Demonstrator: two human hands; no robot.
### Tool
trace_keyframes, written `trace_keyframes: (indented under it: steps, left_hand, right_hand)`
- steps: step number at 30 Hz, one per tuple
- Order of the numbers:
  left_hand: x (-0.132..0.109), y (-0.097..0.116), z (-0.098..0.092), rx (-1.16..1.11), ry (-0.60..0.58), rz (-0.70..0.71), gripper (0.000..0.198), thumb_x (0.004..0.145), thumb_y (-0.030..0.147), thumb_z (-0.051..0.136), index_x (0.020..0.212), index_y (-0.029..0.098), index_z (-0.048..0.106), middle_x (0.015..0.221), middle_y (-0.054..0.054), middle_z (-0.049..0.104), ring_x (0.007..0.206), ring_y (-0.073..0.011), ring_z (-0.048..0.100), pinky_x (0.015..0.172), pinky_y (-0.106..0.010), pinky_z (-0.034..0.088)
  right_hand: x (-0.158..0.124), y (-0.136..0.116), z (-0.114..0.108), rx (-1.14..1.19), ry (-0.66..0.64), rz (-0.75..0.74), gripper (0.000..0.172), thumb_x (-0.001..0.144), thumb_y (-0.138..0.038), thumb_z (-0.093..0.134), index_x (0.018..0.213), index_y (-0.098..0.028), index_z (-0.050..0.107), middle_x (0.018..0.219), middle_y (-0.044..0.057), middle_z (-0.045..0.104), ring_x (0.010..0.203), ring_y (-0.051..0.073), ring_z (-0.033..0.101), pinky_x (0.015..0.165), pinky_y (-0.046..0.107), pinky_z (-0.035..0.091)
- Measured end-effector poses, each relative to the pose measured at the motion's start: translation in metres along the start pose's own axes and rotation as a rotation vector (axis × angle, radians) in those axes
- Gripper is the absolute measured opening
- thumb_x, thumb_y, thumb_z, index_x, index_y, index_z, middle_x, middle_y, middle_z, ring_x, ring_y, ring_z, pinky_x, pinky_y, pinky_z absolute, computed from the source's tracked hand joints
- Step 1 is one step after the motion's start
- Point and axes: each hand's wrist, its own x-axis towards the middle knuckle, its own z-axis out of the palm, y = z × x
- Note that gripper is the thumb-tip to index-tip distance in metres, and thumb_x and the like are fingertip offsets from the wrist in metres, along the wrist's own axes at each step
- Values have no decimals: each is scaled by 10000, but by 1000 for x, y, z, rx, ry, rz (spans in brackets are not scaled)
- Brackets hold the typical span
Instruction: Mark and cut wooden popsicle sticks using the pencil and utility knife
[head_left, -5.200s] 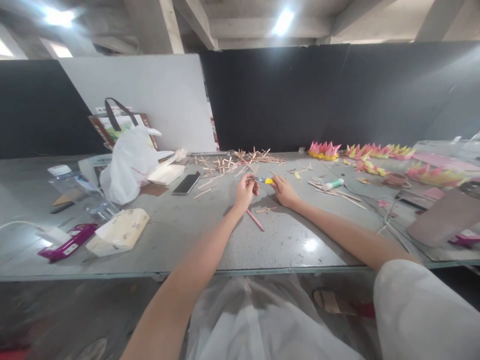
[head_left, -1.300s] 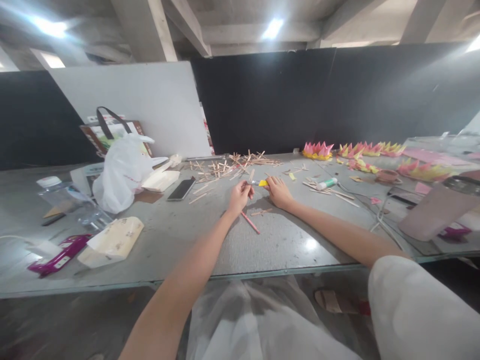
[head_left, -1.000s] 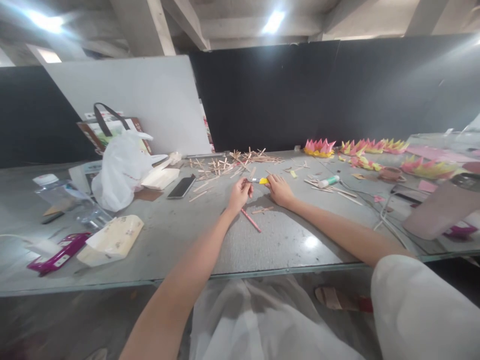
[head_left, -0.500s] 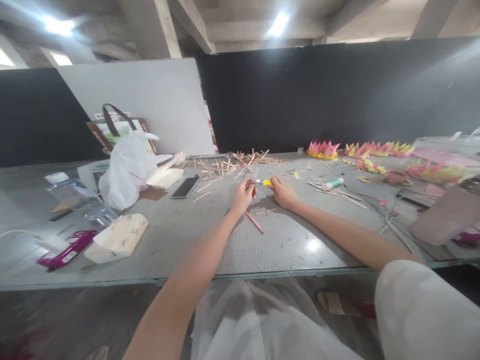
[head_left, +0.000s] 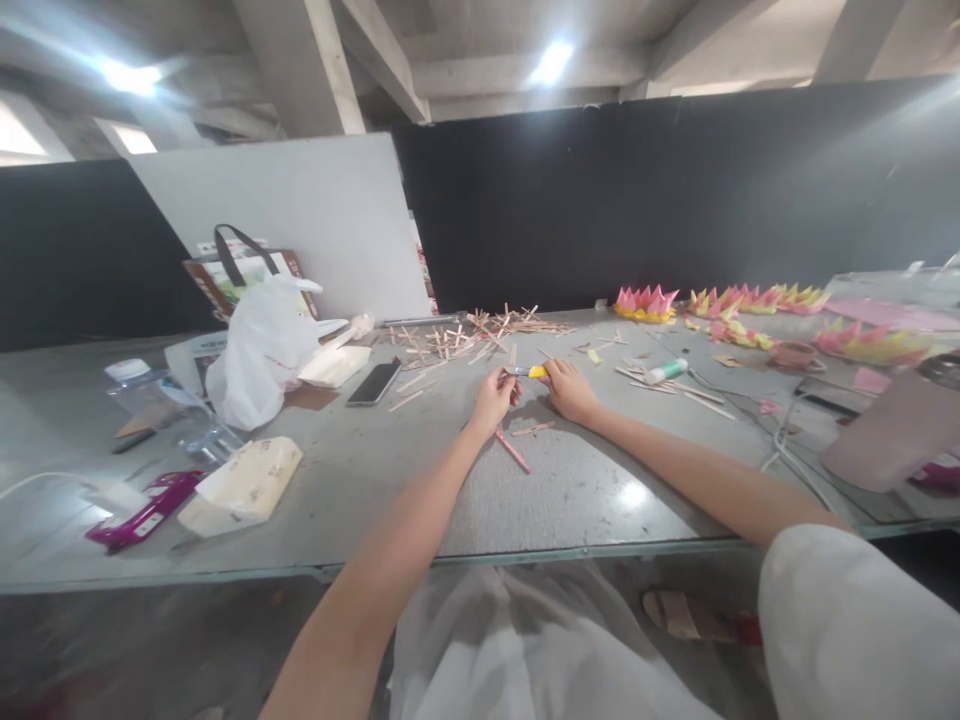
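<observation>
Both my hands meet over the middle of the grey table [head_left: 570, 490]. My right hand [head_left: 571, 389] is closed on a small yellow-handled cutter [head_left: 535, 372] whose tip points left. My left hand [head_left: 493, 398] is pinched shut around something thin at that tip, too small to name. A pink pencil [head_left: 512, 451] lies on the table just below my left hand, and a short wooden stick [head_left: 533, 429] lies beside it. A heap of wooden sticks [head_left: 469, 331] is spread behind my hands.
A black phone [head_left: 374, 382], a white plastic bag [head_left: 259, 348], a tissue pack [head_left: 241, 485] and a magenta tool [head_left: 136, 509] lie to the left. Pink and yellow paper flowers [head_left: 646, 302], a glue stick [head_left: 664, 371] and cables [head_left: 780, 440] are on the right.
My hands have stayed together on the cutter the whole time. Only the camera has shifted slightly, so the scene sits a little lower in the picture.
</observation>
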Motion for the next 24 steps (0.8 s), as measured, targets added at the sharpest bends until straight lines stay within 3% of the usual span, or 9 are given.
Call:
trace_keyframes:
  steps: [11,19,24]
  left_hand:
    - [1,4,5,-133,7,-71,331,906,489,693,842,215,519,569,78,526,451,-86,493,502,-220,417]
    - [2,6,3,-124,-18,-13,206,952,350,606,836,218,498,575,79,502,458,-87,486,509,-222,386]
    - [0,8,5,-91,-5,-5,292,968,458,623,844,221,505,570,78,485,466,-89,476,517,-227,383]
  right_hand:
    - [0,-4,-4,10,46,-14,249,1111,-291,362,1127,-186,587,1137,162,669,1012,312,573,876,399,414]
    - [0,-5,-5,-59,108,-1,290,1104,-353,391,1193,-178,605,1160,171,633,1066,339,527,929,431,402]
    - [0,-3,-5,-38,130,23,315,1096,-381,401,1224,-178,605,1160,175,616,1071,350,507,945,453,395]
